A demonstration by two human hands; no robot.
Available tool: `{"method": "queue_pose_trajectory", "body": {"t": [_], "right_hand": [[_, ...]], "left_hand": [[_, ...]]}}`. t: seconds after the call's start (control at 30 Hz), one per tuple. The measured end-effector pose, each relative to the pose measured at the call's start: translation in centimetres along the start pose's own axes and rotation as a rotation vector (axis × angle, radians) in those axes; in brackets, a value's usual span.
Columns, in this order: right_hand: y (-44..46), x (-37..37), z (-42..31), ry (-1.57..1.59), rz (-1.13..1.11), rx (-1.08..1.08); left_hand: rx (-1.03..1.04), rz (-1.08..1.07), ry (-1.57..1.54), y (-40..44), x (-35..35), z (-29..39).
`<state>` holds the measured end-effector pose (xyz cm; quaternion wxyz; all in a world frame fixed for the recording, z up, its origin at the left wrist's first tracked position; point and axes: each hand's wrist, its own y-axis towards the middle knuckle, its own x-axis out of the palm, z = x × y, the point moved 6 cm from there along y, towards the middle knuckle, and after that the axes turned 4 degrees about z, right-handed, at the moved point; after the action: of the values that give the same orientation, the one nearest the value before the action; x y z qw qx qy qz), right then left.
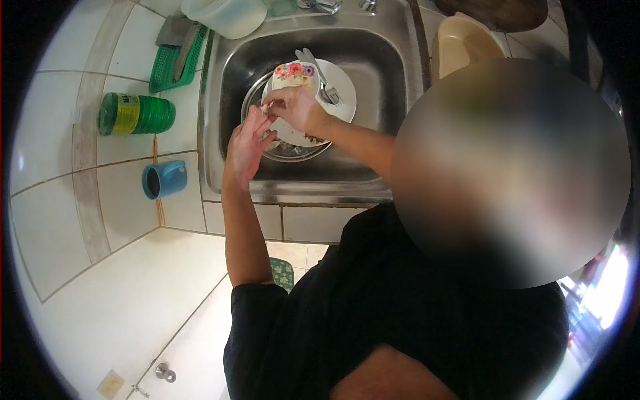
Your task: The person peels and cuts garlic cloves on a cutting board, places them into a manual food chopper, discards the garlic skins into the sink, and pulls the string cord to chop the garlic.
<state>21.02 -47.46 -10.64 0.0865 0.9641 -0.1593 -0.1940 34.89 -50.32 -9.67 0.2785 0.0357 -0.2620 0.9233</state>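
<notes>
Over the sink my left hand (247, 148) is raised with its fingers stretched and partly spread. My right hand (298, 110) has its fingers pinched together at the left fingertips; what is between them, if anything, is too small to make out. Below both hands lies a white plate (343, 83) with brown food scraps near its lower edge. A fork (328, 90) and a knife lie on the plate's right side. At its top is a white piece with printed flowers (295, 71), perhaps a cup. Under the plate sits a round metal pan (293, 157).
The steel sink (387, 133) surrounds the dishes, with a faucet (323, 7) behind. On the left stand a green bottle (137, 113), a blue mug (165, 179) and a green basket (175, 63). A white tub (230, 17) and a beige basin (465, 47) flank the back.
</notes>
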Motion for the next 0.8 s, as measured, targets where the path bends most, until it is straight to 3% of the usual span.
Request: {"method": "queue_pose_trajectory", "body": {"t": [0.3, 0.37, 0.43, 0.47, 0.57, 0.6, 0.67, 0.8], "right_hand": [[4.2, 1.2, 2.5, -0.210, 0.015, -0.040], [4.7, 2.1, 2.7, -0.237, -0.022, -0.053], [5.0, 3.2, 1.7, -0.394, -0.047, -0.255], [5.1, 3.7, 1.7, -0.395, -0.047, -0.255], [5.1, 5.7, 1.7, -0.477, -0.147, -0.221], [4.9, 6.2, 1.7, -0.449, -0.212, -0.207], [5.1, 8.1, 3.7, -0.334, -0.309, -0.119], [4.8, 7.0, 3.2, -0.183, -0.177, -0.152]], "left_hand": [[-0.051, 0.080, -0.005, -0.6, -3.5, 0.9], [0.051, 0.219, 0.249, -0.5, -5.0, 1.7], [0.086, 0.284, 0.337, -0.6, -5.6, 2.3], [0.121, 0.346, 0.426, -0.7, -5.9, 2.7], [0.295, 0.287, 0.564, 0.8, -7.2, 2.1], [0.293, 0.281, 0.564, 1.4, -7.5, 1.7], [0.427, 0.392, 0.919, 1.9, -7.8, 2.0], [0.467, 0.408, 0.999, 2.7, -7.0, 2.4]]}}
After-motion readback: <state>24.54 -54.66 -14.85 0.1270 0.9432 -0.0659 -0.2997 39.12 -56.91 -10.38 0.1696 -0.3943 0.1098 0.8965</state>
